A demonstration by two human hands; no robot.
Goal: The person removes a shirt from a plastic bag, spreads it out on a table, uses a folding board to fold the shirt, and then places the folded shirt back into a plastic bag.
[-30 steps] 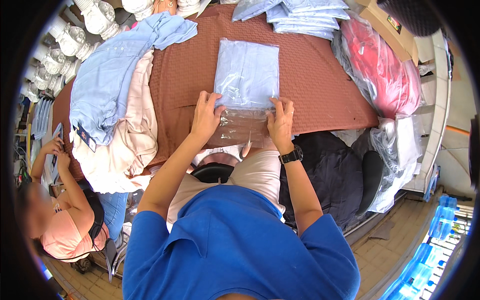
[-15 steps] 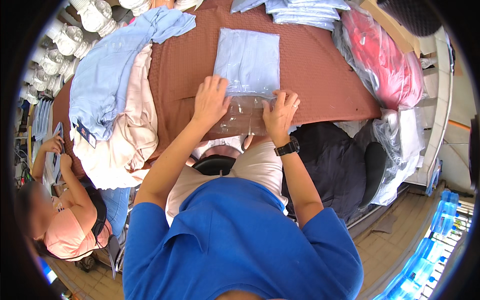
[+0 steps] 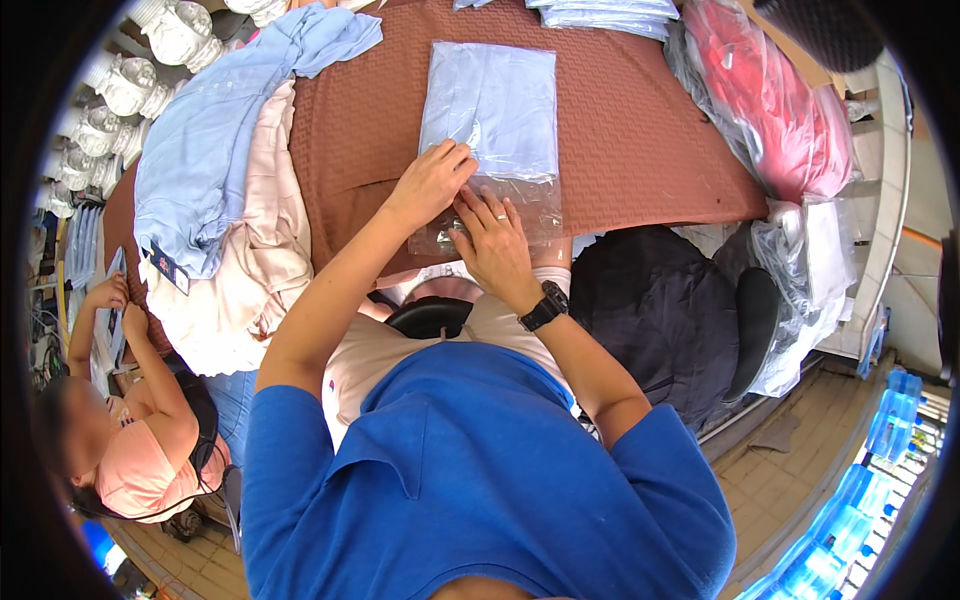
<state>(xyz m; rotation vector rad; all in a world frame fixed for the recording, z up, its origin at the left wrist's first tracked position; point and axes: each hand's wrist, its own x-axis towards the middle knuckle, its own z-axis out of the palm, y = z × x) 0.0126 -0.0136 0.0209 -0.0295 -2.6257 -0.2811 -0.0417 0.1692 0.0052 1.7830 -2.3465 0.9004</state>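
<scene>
A folded light-blue garment (image 3: 490, 110) lies flat inside a clear plastic bag (image 3: 535, 205) on the brown-covered table in front of me. The bag's bare open end extends toward me, past the garment and over the table's near edge. My left hand (image 3: 432, 185) is at the garment's near left corner, fingers bent together on the plastic; its fingertips partly hide what they pinch. Close beside it, my right hand (image 3: 495, 245), with a ring and a black wristwatch (image 3: 545, 307), lies on the bare plastic with fingers stretched and slightly spread.
On the left, a loose light-blue shirt (image 3: 200, 170) with a dark tag lies over cream fabric (image 3: 235, 300). Bagged light-blue garments (image 3: 605, 15) are stacked at the far edge. Bagged red items (image 3: 765, 110) lie right. Another person (image 3: 165, 440) sits at left, holding something.
My right hand has moved left from the bag's right edge to beside my left hand. The left hand has shifted slightly right, onto the plastic near the garment's lower edge.
</scene>
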